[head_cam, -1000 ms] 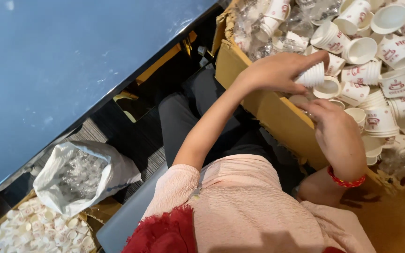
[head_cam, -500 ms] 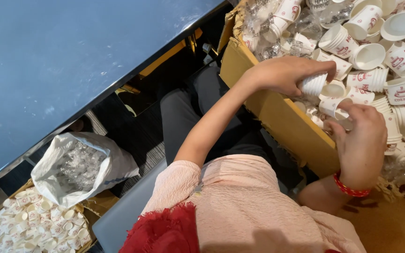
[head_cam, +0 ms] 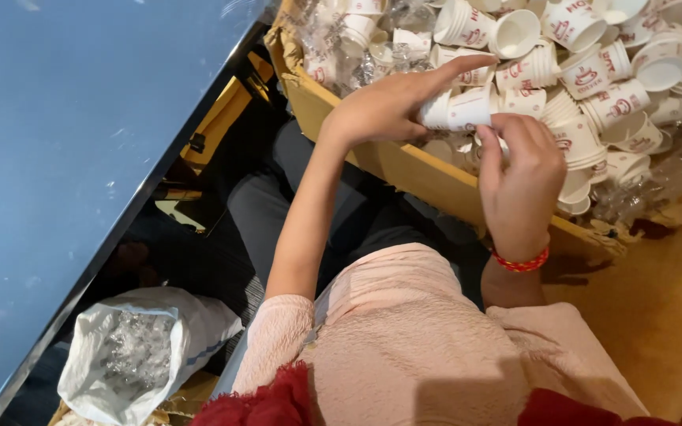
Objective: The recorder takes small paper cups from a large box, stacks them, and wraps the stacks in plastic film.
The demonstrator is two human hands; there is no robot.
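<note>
My left hand [head_cam: 384, 106] grips a short stack of white paper cups [head_cam: 461, 110] with red print, held sideways over the open cardboard box [head_cam: 404, 170]. My right hand [head_cam: 518, 177], with a red bracelet at the wrist, has its curled fingers and thumb on the near end of the same stack. The box under both hands is full of several loose and nested cups of the same kind [head_cam: 593, 87], mixed with crumpled clear plastic wrap [head_cam: 333, 47].
A blue tabletop [head_cam: 65, 134] fills the left side, its edge running diagonally. At the lower left lies a white bag [head_cam: 136, 355] with clear plastic inside. My lap, in dark trousers and a pink top, is in the middle. Brown floor [head_cam: 665, 315] shows at the right.
My right hand has risen from below the box edge to meet the cup stack in my left hand. The left hand has stayed over the box holding the cups.
</note>
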